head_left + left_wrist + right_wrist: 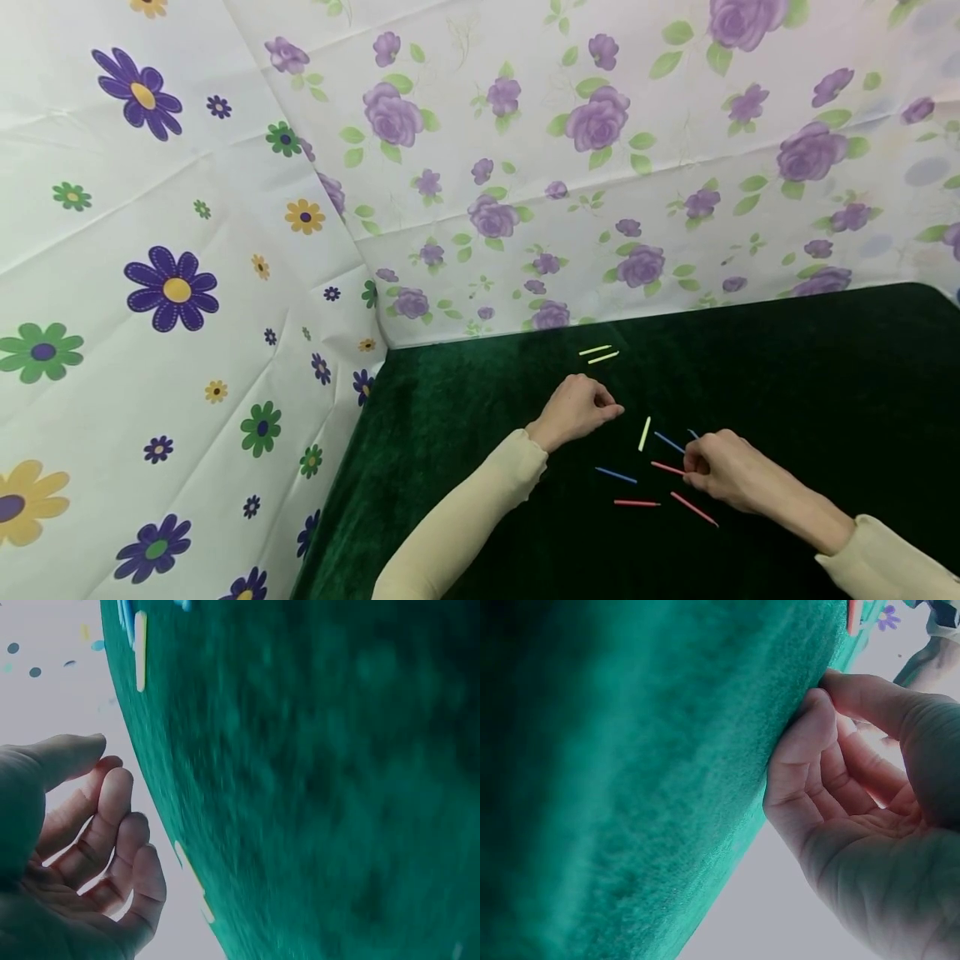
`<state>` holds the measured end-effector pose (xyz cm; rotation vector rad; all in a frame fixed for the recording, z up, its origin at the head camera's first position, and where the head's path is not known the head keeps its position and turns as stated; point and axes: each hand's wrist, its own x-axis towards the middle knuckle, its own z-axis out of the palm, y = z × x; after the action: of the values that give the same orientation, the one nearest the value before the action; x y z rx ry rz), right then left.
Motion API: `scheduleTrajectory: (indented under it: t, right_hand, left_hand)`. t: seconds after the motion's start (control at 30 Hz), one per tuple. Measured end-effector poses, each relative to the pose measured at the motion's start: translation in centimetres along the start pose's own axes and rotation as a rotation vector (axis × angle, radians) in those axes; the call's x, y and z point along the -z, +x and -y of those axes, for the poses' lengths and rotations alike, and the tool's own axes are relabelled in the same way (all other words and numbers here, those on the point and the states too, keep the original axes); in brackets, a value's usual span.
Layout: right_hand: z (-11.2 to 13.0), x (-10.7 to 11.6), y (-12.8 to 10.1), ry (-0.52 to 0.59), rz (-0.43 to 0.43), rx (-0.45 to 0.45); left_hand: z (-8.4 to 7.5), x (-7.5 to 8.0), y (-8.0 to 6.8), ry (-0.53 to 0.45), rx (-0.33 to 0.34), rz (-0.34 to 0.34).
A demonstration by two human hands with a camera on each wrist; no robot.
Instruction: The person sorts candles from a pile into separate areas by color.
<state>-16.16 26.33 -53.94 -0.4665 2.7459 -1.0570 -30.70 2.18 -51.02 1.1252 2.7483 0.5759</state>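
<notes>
My right hand (738,471) rests at the cloth, thumb and forefinger tips close together, over a red stick (666,467) and beside two blue sticks (670,442). It hides the right end of the red stick; whether it pinches one is hidden. In the right wrist view, the fingertips (821,712) meet at the cloth. My left hand (573,411) hovers left of a yellow stick (644,434), fingers loosely curled. The left wrist view shows this left hand (97,840) with nothing in it.
Dark green velvety cloth (465,517) covers the table. Two yellow sticks (599,355) lie side by side at the back. Nearer are a blue stick (616,475) and two red sticks (637,503). Flowered sheets (465,167) hang behind and at the left.
</notes>
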Motion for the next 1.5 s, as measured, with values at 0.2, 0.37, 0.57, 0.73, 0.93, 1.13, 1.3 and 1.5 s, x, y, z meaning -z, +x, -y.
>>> scheduleTrajectory:
  t: [0.2,0.37,0.57,0.73,0.93,1.13,1.3,1.5]
  right_hand:
    - [0.0,0.0,0.0,0.004,0.001,-0.009]
    - [0.1,0.0,0.1,0.006,0.006,-0.015]
    - [0.1,0.0,0.1,-0.001,0.004,-0.014]
    - [0.1,0.0,0.1,0.001,0.004,-0.022]
    - [0.1,0.1,0.1,0.005,0.013,-0.024]
    - [0.1,0.1,0.1,0.008,0.015,-0.021]
    - [0.1,0.1,0.1,0.005,0.011,-0.018]
    - [0.1,0.1,0.1,0.006,0.009,-0.006]
  left_hand:
    - [-1.1,-0.9,-0.5,-0.013,-0.009,0.056]
    - [-1.7,-1.2,-0.6,-0.03,-0.008,0.075]
    - [-2.3,-1.6,-0.8,0.011,-0.005,0.078]
    - [-2.7,-2.2,-1.0,0.035,0.006,0.086]
    - [-3.0,-2.7,-1.1,0.054,0.045,0.096]
    - [-3.5,-2.9,-0.9,0.088,0.091,0.083]
    - [-3.8,-2.9,-0.8,0.093,0.136,0.097]
    - [-4.1,-2.8,-0.7,0.114,0.197,0.114]
